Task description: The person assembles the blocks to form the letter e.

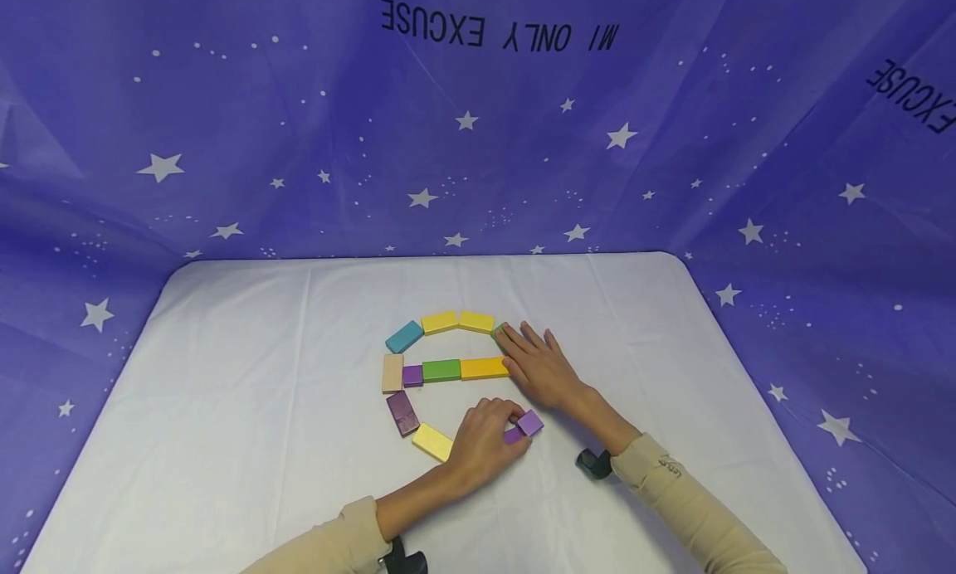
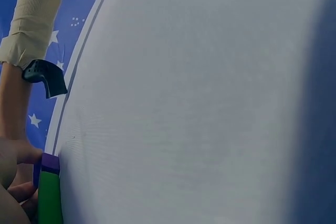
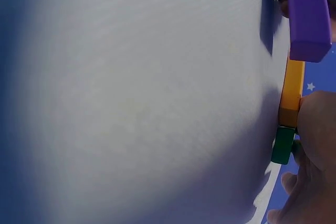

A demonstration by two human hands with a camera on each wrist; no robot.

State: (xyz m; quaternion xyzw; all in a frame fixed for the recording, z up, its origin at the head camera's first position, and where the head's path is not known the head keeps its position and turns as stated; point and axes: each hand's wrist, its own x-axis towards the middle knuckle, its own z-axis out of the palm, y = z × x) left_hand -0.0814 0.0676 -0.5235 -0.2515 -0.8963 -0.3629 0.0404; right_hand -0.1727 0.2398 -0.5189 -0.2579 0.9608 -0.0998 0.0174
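Observation:
My left hand [image 1: 484,443] pinches a purple block [image 1: 530,423] over the lower right end of a block figure, fingers curled. Another purple piece [image 1: 512,435] shows beside its fingertips, partly hidden. In the left wrist view, a green block [image 2: 51,198] with a purple end block [image 2: 50,162] lies by the fingers. My right hand [image 1: 547,373] rests with straight, spread fingers on a small green block [image 1: 499,332] at the upper right of the curve, its thumb side by the orange block [image 1: 484,367]. The right wrist view shows the held purple block large and close.
The curved figure continues with yellow blocks [image 1: 440,323], a blue block [image 1: 405,337], a beige block [image 1: 392,373], a dark purple block [image 1: 402,414] and a pale yellow block [image 1: 432,443]. A green block [image 1: 441,371] lies in the middle bar. White cloth covers the table [image 1: 314,333]; a starry curtain stands behind.

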